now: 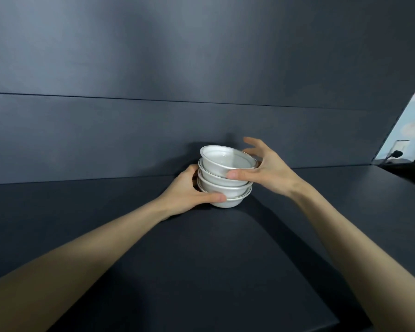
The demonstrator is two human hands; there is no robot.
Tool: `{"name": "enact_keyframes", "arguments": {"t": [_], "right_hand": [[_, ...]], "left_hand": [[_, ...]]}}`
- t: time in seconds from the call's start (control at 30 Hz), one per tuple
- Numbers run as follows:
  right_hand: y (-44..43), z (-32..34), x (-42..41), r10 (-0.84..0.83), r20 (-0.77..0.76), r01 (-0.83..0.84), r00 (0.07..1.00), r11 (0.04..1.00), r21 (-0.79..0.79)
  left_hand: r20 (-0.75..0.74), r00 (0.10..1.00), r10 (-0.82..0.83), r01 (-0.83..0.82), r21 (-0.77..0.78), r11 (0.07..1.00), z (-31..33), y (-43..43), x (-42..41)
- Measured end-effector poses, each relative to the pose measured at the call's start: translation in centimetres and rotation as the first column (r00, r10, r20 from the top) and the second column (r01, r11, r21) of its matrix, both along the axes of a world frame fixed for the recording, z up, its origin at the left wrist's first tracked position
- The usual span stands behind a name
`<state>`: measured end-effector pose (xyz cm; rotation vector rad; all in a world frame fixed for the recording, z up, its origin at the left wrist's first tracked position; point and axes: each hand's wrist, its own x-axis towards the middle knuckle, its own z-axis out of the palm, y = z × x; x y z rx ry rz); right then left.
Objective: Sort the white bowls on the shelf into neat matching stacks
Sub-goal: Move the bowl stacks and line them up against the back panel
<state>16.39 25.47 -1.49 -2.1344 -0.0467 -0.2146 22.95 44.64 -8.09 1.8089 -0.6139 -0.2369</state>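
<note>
The left hand (186,191) clasps the stack (225,188) low, fingers hidden behind; above, the right hand (267,172) pinches the tilted, perhaps unseated top bowl (225,161).

text: none readable | bowls (223,161), mid-frame: white with a thin dark rim line, no lettering or maker's mark visible | poster (412,125), right edge of the frame: blurred colour patches, nothing legible | wall and shelf: no labels, numbers or signs showing
</note>
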Motion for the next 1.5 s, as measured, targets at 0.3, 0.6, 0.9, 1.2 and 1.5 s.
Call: {"name": "enact_keyframes", "arguments": {"t": [0.3, 0.6, 0.9, 1.2, 1.5], "right_hand": [[0.0, -0.1, 0.2, -0.002, 0.028, 0.002, 1.0, 1.0, 0.013], [0.0, -0.2, 0.2, 0.014, 0.028, -0.014, 1.0, 1.0, 0.022], [-0.5, -1.2, 0.2, 0.02, -0.061, -0.016, 0.998, 0.997, 0.069], [-0.2, -1.9, 0.0, -0.009, -0.01, 0.01, 1.0, 0.989, 0.147], [3.7, -0.2, -0.5, 0.089, 0.06, -0.099, 0.994, 0.979, 0.18]], "left_hand": [[0.001, 1.0, -0.017, 0.017, -0.03, 0.999, 0.0, 0.0, 0.1], [0.0, 1.0, -0.022, 0.022, -0.028, 0.999, -0.1, 0.0, 0.1], [-0.017, 0.996, -0.088, 0.088, -0.017, 0.996, 0.3, -0.1, -0.1], [-0.049, 0.998, -0.047, 0.045, -0.044, 0.998, 0.2, -0.1, -0.2], [-0.007, 0.998, 0.062, -0.062, -0.065, 0.996, 2.0, 4.3, -2.2]]}}
